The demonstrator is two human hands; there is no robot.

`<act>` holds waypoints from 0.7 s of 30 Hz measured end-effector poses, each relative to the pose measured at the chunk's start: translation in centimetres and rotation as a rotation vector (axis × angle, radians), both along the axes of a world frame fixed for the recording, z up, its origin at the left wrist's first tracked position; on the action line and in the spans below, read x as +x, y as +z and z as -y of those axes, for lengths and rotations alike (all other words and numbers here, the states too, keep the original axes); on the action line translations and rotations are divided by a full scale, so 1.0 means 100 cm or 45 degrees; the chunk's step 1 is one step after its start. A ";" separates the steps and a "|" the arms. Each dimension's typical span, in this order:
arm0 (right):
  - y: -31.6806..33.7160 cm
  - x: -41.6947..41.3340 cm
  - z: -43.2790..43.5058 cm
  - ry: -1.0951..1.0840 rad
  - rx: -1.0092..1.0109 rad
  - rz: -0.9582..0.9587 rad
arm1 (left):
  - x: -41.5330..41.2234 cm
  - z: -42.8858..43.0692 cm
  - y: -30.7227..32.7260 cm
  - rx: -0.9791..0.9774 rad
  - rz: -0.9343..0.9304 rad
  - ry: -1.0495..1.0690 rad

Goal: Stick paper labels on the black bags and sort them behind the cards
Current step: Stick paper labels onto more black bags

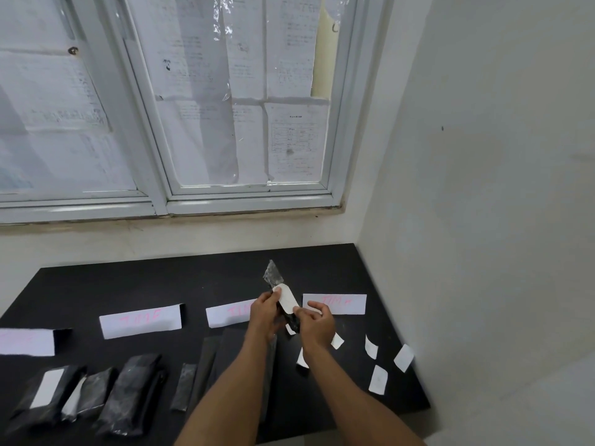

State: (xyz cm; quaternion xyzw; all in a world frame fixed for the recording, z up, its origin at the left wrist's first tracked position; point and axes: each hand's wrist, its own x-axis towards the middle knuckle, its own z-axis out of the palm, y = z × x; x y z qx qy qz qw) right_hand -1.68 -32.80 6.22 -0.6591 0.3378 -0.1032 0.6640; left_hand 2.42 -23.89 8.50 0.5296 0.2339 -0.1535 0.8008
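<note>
Labelling: bag (276, 278) held above table (161, 284) in my left hand (264, 312), pinched; right hand (314, 321) pinching label (287, 299) onto it. Best smoothed flat, edges pressed.

pink writing on the cards (334, 303) is too blurred to read.
</note>
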 end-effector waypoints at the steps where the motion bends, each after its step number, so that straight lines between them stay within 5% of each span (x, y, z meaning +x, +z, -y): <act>1: 0.000 -0.001 0.000 0.021 -0.047 -0.001 | -0.001 0.000 0.000 0.008 0.012 -0.008; 11: 0.009 -0.008 -0.016 0.119 -0.531 0.078 | -0.002 0.003 -0.004 0.214 0.071 -0.085; 16: 0.005 -0.004 -0.015 0.035 -0.555 0.053 | -0.001 -0.003 0.002 0.129 0.055 -0.088; 21: 0.001 -0.001 -0.007 0.288 -0.345 0.152 | 0.002 -0.012 -0.004 0.106 0.030 -0.004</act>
